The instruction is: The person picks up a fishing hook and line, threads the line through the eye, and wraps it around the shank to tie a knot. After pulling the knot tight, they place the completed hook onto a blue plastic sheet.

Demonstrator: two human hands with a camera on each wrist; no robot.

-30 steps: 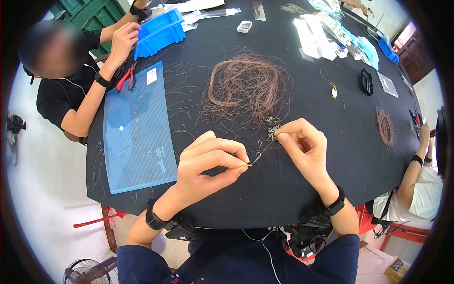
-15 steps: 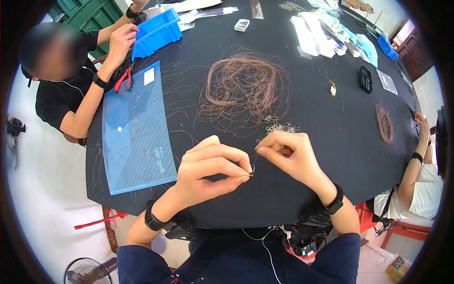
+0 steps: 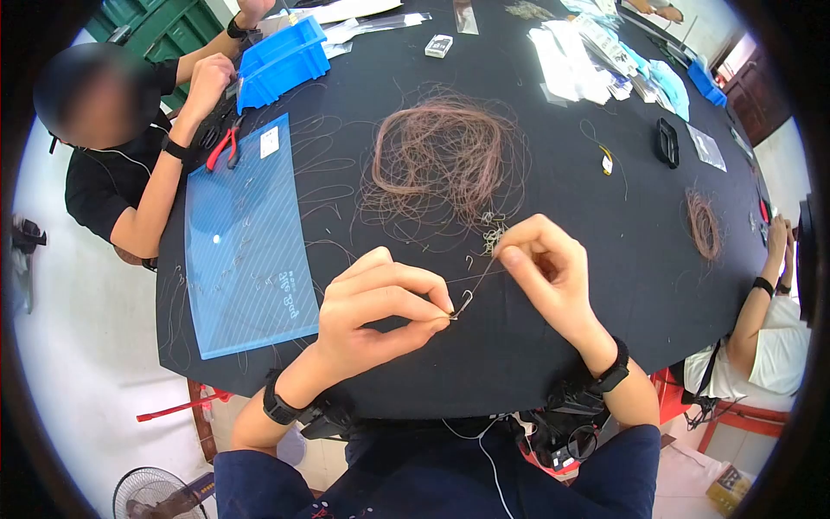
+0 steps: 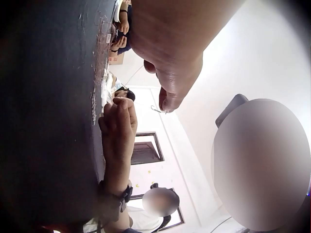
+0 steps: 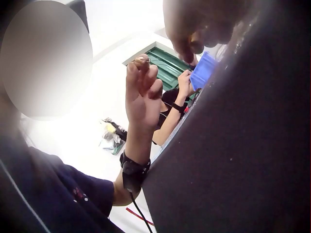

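In the head view my left hand (image 3: 376, 303) pinches a small metal fish hook (image 3: 468, 299) between thumb and forefinger, its bend pointing up and away. My right hand (image 3: 553, 281) pinches a thin fishing line (image 3: 486, 275), which runs slanting down to the hook. A pile of fish hooks (image 3: 494, 235) lies just beyond the right fingertips, partly hidden by them. One loose hook (image 3: 469, 261) is on the table between the hands. The held hook also shows at the fingertips of the left hand (image 5: 143, 92) in the right wrist view.
A tangled coil of brown line (image 3: 441, 160) lies ahead on the black table (image 3: 571, 164). Leftward is a blue file bag (image 3: 246, 259) with hooked lines, near red-handled pliers (image 3: 223, 149) and a blue bin (image 3: 281, 65). Other people sit at both sides.
My right hand came in close to the left hand, then drew back up and right, stretching the line out again. The left hand keeps the hook pinched with little movement.
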